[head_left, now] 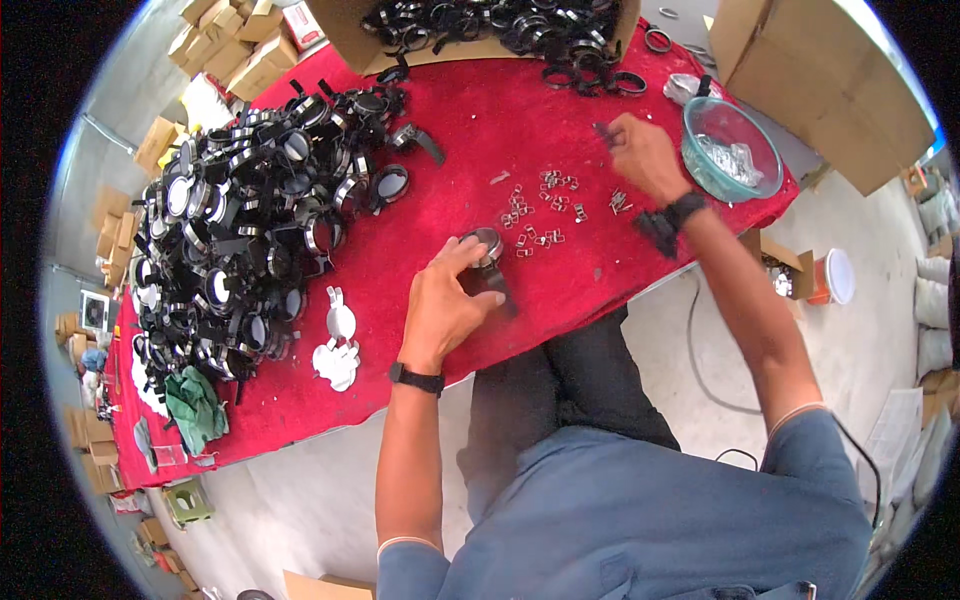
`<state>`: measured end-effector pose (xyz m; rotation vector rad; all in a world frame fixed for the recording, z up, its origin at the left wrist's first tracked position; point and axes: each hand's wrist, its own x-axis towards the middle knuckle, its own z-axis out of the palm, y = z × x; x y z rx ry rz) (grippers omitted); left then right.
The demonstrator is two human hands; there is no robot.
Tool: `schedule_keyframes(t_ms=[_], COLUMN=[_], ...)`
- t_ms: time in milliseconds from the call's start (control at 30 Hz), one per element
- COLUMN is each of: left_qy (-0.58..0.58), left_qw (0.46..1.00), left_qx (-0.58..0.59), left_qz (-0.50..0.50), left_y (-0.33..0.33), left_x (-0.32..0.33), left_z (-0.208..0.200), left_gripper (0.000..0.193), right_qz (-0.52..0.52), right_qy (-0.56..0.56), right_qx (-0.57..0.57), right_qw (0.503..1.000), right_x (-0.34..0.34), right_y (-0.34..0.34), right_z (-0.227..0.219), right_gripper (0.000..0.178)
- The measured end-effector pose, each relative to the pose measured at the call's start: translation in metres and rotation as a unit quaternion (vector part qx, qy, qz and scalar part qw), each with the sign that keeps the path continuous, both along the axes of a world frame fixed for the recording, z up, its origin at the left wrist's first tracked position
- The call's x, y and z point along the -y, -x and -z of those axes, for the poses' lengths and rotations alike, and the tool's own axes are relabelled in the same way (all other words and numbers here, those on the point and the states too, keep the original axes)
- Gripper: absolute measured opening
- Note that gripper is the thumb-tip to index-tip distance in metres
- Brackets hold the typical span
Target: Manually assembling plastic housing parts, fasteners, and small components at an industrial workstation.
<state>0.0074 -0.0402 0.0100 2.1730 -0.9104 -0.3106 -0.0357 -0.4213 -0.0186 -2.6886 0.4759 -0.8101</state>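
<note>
On the red cloth, my left hand [445,305] holds a wristwatch [487,243] with a round case; the fingertips rest on the case edge. The thumb lies by its dark strap, which runs toward the table's front edge. Farther right and raised toward the back, my right hand [648,158] is closed round a small dark piece [604,133], too blurred to name. Between the hands lie several small metal clasps [553,190] in loose groups. A little bunch of thin metal pins [620,203] sits below my right hand.
A large heap of black-strapped watches [250,220] covers the table's left side. Behind stands a cardboard box [345,40] of similar watches. A teal bowl [762,160] with clear plastic bags stands at the right edge. White discs [337,366] and a green cloth [197,410] lie near the front left.
</note>
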Motion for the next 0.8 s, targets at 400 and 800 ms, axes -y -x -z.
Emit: schedule_keyframes(t_ms=[400,800], left_qy=[0.054,0.087], left_qw=[0.998,0.988], left_qx=[-0.005,-0.049], left_qz=[-0.021,-0.12], left_y=[-0.001,-0.004], left_x=[0.009,0.026], left_z=[0.019,0.022], left_gripper=[0.058,0.038], right_qz=[-0.099,-0.076], right_qy=[-0.293,-0.263], right_qx=[0.007,0.012], right_qw=[0.951,0.962], right_x=[-0.194,-0.18], right_y=[0.036,0.05], right_z=[0.002,-0.001], right_gripper=[0.025,0.016])
